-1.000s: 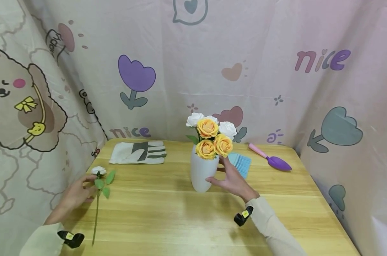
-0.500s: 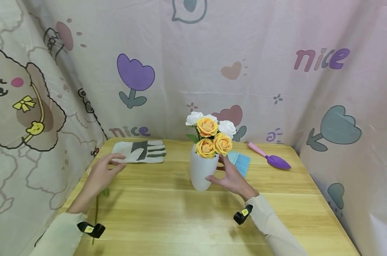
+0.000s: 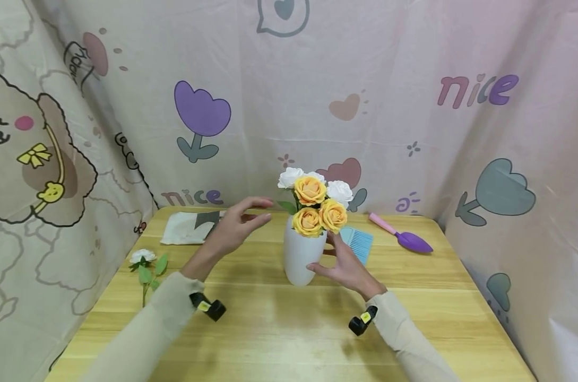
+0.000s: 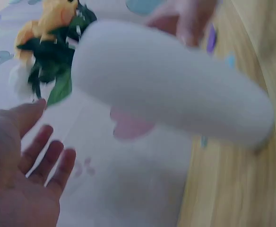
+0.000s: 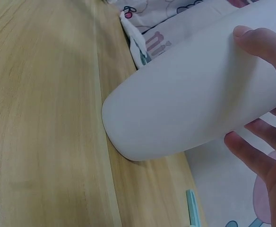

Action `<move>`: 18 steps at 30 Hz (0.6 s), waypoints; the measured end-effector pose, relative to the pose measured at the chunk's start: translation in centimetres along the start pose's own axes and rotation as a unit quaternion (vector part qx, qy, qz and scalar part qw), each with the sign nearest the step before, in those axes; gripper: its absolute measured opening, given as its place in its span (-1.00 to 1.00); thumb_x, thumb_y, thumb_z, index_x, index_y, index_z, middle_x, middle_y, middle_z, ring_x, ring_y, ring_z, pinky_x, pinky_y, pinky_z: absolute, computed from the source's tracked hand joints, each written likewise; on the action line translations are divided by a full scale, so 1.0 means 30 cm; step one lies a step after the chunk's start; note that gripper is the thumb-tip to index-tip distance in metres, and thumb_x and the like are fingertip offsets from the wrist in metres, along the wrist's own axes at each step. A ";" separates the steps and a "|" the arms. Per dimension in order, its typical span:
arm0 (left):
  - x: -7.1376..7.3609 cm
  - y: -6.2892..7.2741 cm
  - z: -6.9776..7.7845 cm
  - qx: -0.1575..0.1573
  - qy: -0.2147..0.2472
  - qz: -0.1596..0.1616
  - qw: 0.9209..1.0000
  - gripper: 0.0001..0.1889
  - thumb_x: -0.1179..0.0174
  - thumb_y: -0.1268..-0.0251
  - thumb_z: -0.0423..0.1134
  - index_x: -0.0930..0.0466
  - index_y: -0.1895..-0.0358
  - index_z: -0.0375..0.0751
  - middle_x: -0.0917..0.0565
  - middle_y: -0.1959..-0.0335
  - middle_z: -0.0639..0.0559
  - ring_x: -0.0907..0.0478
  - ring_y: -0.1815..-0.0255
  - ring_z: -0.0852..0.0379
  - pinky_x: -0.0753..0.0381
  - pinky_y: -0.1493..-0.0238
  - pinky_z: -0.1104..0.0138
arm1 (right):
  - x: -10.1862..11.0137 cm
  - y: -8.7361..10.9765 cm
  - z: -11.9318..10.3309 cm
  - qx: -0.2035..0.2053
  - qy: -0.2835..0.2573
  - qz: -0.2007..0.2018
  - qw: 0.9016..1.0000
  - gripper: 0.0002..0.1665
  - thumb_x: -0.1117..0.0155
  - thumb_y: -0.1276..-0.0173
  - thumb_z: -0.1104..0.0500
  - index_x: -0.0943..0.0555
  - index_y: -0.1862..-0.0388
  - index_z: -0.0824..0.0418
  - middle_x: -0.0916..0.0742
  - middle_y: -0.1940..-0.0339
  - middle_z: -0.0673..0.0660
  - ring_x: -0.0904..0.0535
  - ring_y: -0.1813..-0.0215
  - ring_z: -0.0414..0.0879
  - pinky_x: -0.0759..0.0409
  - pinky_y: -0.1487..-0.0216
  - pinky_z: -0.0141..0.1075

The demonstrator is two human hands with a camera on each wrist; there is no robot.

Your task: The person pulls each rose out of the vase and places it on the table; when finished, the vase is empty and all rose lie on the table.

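A white vase stands upright on the wooden table, holding yellow roses and white roses with green leaves. My right hand grips the vase's right side; in the right wrist view the thumb lies on one side and the fingers on the other. Left of the bouquet, my left hand hovers with nothing in it, fingers spread and relaxed, close to a leaf. The left wrist view, blurred, shows this hand apart from the vase.
A single white rose with a stem lies at the table's left side, partly behind my left sleeve. A work glove is half hidden by my left hand. Behind the vase lies a blue comb-like tool, with a purple trowel farther right.
My left hand has let go of the single white rose at the left and moved right, across the glove, to beside the bouquet. The right hand and the vase stay in place.
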State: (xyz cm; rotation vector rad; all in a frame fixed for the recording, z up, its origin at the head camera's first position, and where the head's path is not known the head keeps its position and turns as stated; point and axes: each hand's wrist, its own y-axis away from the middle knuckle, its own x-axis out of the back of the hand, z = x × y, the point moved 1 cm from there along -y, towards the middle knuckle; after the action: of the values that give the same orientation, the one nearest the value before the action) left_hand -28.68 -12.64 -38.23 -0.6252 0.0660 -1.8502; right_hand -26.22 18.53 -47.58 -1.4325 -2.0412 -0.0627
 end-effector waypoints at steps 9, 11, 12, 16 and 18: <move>-0.131 -0.108 0.021 -0.004 0.090 -0.049 0.995 -0.63 -0.16 -0.73 -0.24 -0.55 -0.43 -0.26 -0.52 -0.55 -0.18 -0.50 -0.56 -0.23 -0.57 -0.52 -0.14 | -0.004 0.001 0.005 -0.003 -0.017 -0.002 1.000 0.40 -0.69 -0.33 0.06 0.11 -0.83 -0.29 -0.37 -0.74 0.18 -0.42 -0.63 0.33 -0.62 -0.40 0.35; -0.144 -0.116 0.020 -0.003 0.097 -0.045 0.994 -0.68 -0.15 -0.72 -0.28 -0.57 -0.35 -0.32 -0.54 -0.52 -0.22 -0.52 -0.54 -0.24 -0.60 -0.50 -0.13 | -0.004 0.000 0.004 -0.002 -0.020 0.000 1.000 0.43 -0.70 -0.32 0.07 0.13 -0.83 -0.32 -0.37 -0.73 0.17 -0.43 -0.63 0.34 -0.62 -0.40 0.36; -0.149 -0.119 0.021 -0.002 0.102 -0.044 0.994 -0.71 -0.14 -0.72 -0.30 -0.58 -0.31 -0.35 -0.54 -0.51 -0.24 -0.54 -0.52 -0.26 -0.61 -0.48 -0.12 | -0.003 0.000 0.004 0.001 -0.018 0.001 1.000 0.42 -0.70 -0.32 0.07 0.13 -0.83 -0.32 -0.37 -0.73 0.18 -0.44 -0.62 0.34 -0.63 -0.39 0.35; -0.166 -0.125 0.026 -0.003 0.110 -0.046 0.993 -0.69 -0.12 -0.71 -0.36 -0.58 -0.32 -0.43 -0.56 -0.49 -0.30 -0.56 -0.49 -0.30 -0.67 -0.44 -0.03 | -0.002 0.000 0.005 0.005 -0.017 0.006 1.000 0.40 -0.70 -0.32 0.09 0.10 -0.82 -0.29 -0.36 -0.74 0.17 -0.44 -0.62 0.35 -0.64 -0.39 0.32; -0.170 -0.128 0.031 -0.005 0.114 -0.040 0.993 -0.66 -0.12 -0.70 -0.37 -0.58 -0.36 -0.45 -0.58 -0.47 -0.33 -0.57 -0.47 -0.30 -0.69 -0.42 0.04 | -0.003 0.000 0.007 0.007 -0.017 0.005 1.000 0.40 -0.70 -0.32 0.09 0.10 -0.83 -0.29 -0.35 -0.74 0.17 -0.43 -0.63 0.35 -0.64 -0.39 0.34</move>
State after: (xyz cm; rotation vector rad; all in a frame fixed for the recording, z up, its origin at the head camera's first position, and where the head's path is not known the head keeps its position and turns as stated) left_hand -30.39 -6.43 -38.09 -0.4265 0.2038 -1.9934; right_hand -26.31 18.53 -47.79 -1.4437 -2.0581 -0.0202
